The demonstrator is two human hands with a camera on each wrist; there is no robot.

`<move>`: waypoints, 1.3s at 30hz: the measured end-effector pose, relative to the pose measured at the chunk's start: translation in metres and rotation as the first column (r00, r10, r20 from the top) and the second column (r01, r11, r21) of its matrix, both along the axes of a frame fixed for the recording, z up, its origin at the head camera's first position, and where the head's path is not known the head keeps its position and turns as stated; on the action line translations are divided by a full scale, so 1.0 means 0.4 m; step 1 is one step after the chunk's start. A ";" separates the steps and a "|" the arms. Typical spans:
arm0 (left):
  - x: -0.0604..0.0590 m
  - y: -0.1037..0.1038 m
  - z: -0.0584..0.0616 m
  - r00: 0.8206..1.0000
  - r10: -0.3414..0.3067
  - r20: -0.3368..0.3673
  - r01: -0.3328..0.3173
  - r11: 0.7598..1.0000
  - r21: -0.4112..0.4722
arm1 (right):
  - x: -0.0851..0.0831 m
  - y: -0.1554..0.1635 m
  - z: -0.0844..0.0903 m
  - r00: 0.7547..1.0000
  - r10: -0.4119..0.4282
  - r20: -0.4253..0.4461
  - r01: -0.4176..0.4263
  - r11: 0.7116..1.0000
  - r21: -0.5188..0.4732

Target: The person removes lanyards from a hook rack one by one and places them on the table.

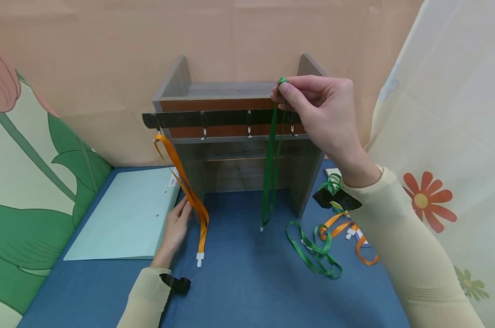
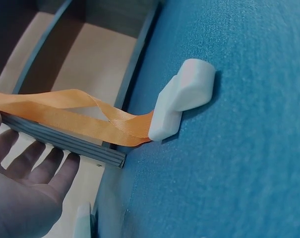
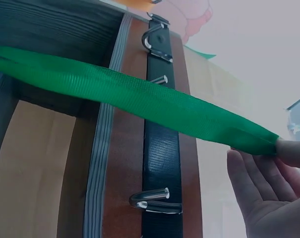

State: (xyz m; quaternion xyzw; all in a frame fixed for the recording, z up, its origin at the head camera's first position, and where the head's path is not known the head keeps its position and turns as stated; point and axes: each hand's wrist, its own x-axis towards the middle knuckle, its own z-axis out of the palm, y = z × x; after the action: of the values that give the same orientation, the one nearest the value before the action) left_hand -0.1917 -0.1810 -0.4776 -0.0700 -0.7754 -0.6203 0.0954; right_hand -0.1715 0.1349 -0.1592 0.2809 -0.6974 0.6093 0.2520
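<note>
My right hand (image 1: 290,93) pinches the top loop of a green lanyard (image 1: 270,168) in front of the wooden rack (image 1: 231,91), near the rightmost hook (image 1: 292,130) of the black hook rail (image 1: 219,119). The green strap (image 3: 140,94) hangs down to the blue table, its clip (image 1: 262,228) just above the surface. An orange lanyard (image 1: 186,187) hangs from the leftmost hook, and its white clip (image 1: 199,259) rests on the table. My left hand (image 1: 177,225) lies open beside the orange strap (image 2: 80,116), fingers (image 2: 45,163) relaxed, next to the white clip (image 2: 184,99).
A light green folder (image 1: 124,214) lies on the blue table at the left. Several loose green and orange lanyards (image 1: 325,246) are piled at the right by the rack's side panel. A curtain (image 1: 456,136) hangs on the right, and two middle hooks (image 1: 227,132) are bare.
</note>
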 end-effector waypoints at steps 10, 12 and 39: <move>-0.001 0.001 0.003 1.000 -0.004 0.007 0.003 1.000 0.004 | 0.034 0.020 -0.030 1.000 -0.020 0.007 0.019 0.999 0.048; -0.001 0.003 0.003 1.000 0.001 0.008 -0.001 1.000 0.001 | 0.047 0.027 -0.040 1.000 0.004 -0.001 -0.004 0.999 0.039; 0.020 0.015 0.051 1.000 -0.017 0.019 0.017 1.000 0.006 | 0.049 0.044 -0.380 0.983 -0.099 0.155 0.055 0.963 0.265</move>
State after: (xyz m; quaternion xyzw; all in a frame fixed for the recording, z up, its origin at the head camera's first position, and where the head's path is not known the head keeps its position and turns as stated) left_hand -0.1836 -0.1751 -0.4571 -0.0705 -0.7739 -0.6239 0.0831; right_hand -0.1518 0.1524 -0.3111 0.2321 -0.8002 0.5237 0.1774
